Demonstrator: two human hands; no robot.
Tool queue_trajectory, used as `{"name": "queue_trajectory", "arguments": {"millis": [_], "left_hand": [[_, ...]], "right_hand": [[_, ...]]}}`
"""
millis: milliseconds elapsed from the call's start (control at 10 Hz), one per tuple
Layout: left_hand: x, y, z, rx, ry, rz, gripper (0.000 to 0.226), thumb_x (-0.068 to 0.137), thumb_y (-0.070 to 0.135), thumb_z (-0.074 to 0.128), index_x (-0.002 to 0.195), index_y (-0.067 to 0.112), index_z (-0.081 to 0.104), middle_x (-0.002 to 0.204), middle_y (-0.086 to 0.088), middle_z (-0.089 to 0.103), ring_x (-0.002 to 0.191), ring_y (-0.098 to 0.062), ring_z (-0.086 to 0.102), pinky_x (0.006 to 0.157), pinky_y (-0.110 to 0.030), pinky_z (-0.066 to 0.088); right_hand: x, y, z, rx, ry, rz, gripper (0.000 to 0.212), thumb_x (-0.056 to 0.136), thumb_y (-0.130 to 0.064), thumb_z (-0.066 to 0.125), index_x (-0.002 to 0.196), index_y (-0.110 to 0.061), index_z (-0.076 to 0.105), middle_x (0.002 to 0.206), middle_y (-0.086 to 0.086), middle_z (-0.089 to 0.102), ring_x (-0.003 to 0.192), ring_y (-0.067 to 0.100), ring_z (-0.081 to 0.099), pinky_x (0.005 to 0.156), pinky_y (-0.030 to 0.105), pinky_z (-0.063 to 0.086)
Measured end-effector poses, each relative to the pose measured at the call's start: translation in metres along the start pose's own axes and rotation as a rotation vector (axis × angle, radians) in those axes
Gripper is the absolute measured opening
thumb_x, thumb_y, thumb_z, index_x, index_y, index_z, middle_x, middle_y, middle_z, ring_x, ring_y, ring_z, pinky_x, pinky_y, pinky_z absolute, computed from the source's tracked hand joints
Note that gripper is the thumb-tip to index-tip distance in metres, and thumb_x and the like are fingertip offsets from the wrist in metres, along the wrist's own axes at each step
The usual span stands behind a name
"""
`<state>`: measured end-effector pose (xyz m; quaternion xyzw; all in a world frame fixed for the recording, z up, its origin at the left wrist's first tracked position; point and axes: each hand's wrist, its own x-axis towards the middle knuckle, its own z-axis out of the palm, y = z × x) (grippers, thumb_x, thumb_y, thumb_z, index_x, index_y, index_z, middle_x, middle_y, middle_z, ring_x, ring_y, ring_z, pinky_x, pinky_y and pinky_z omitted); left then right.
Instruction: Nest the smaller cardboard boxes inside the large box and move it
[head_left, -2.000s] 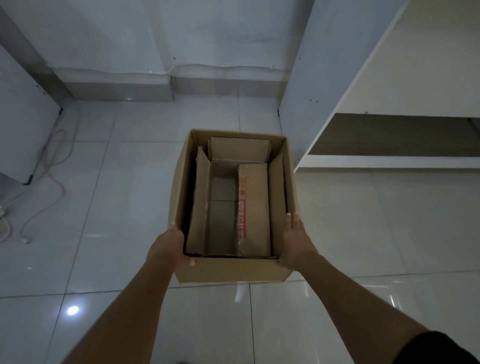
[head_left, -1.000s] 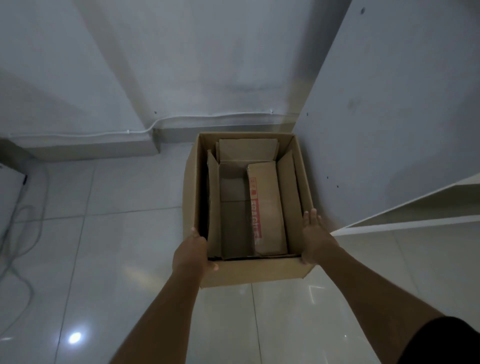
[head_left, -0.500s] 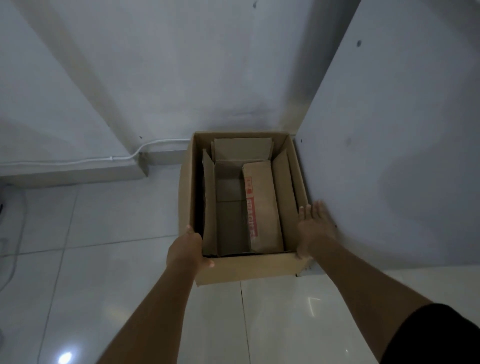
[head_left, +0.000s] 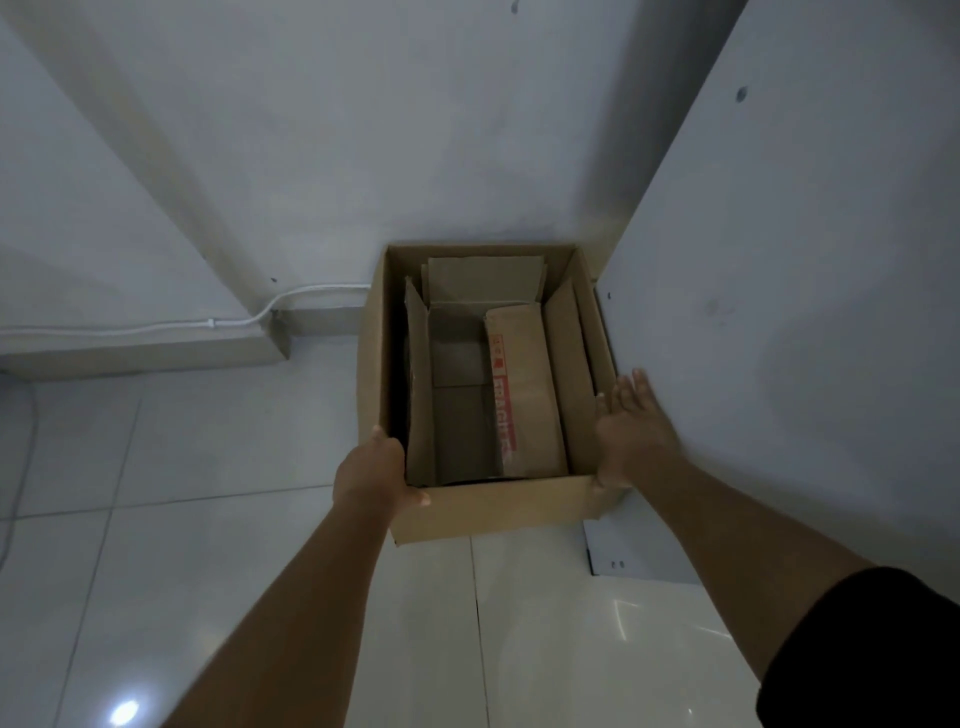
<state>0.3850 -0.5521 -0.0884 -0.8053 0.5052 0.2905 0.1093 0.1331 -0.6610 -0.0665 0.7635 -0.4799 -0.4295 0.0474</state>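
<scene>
We clamp the light, stiff large box (head_left: 488, 506) between our left hand (head_left: 376, 473), curled over its near corner, and open right hand (head_left: 631, 431), flat beside it.

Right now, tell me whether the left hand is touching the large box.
Touching. The head view shows the left hand wrapped over the near-left corner of the large box, thumb pressed on its front wall.

White panel (head_left: 810, 291) crowds the large box (head_left: 498, 506); floor (head_left: 197, 447) leftward lies open

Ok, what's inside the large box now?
Inside the large box: a smaller open cardboard box holding a red-printed box. Its floor is mostly covered.
</scene>
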Motion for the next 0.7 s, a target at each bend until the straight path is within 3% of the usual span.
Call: {"name": "queue_trajectory", "arguments": {"millis": [100, 400, 500, 600, 700], "left_hand": [[0.002, -0.001, 0.0, 0.005, 0.014, 0.002, 0.068, 0.065, 0.045, 0.083, 0.113, 0.008, 0.054, 0.134, -0.013, 0.053, 0.105, -0.029, 0.061, 0.081, -0.035, 0.052], [-0.005, -0.004, 0.0, 0.07, 0.044, 0.018, 0.094, 0.066, 0.053, 0.079, 0.138, 0.006, 0.038, 0.143, -0.01, 0.046, 0.11, -0.028, 0.061, 0.084, -0.036, 0.054], [-0.01, -0.007, 0.001, 0.065, 0.012, 0.024, 0.118, 0.066, 0.058, 0.075, 0.151, 0.008, 0.01, 0.141, -0.008, 0.049, 0.114, -0.027, 0.06, 0.087, -0.038, 0.054], [-0.022, -0.008, -0.003, 0.015, 0.003, 0.022, 0.125, 0.067, 0.063, 0.072, 0.152, 0.011, -0.004, 0.155, -0.012, 0.028, 0.132, -0.031, 0.045, 0.102, -0.042, 0.043], [-0.039, -0.001, -0.011, 0.124, 0.065, 0.086, 0.125, 0.069, 0.07, 0.064, 0.152, 0.012, -0.01, 0.162, -0.012, -0.002, 0.146, -0.033, 0.019, 0.117, -0.049, 0.022]], "right_hand": [[0.001, -0.001, -0.002, -0.004, -0.004, -0.007, 0.108, 0.081, -0.06, 0.058, 0.151, 0.0, 0.001, 0.157, 0.031, 0.005, 0.147, 0.042, -0.004, 0.116, 0.055, -0.013], [-0.012, -0.008, 0.004, 0.017, -0.013, -0.001, 0.107, 0.084, -0.058, 0.056, 0.151, 0.0, -0.003, 0.158, 0.028, 0.001, 0.147, 0.042, -0.006, 0.117, 0.054, -0.013], [-0.019, -0.014, 0.004, 0.058, -0.018, 0.006, 0.111, 0.083, -0.059, 0.058, 0.15, 0.002, -0.007, 0.159, 0.026, -0.001, 0.147, 0.042, -0.006, 0.117, 0.053, -0.012], [-0.027, -0.025, 0.005, 0.175, 0.021, -0.006, 0.112, 0.083, -0.064, 0.054, 0.149, 0.001, -0.007, 0.16, 0.023, -0.003, 0.147, 0.041, -0.009, 0.117, 0.053, -0.014], [-0.034, -0.037, 0.004, 0.352, 0.071, -0.035, 0.107, 0.083, -0.072, 0.043, 0.151, -0.003, -0.005, 0.161, 0.019, -0.004, 0.147, 0.037, -0.012, 0.115, 0.05, -0.016]]}}
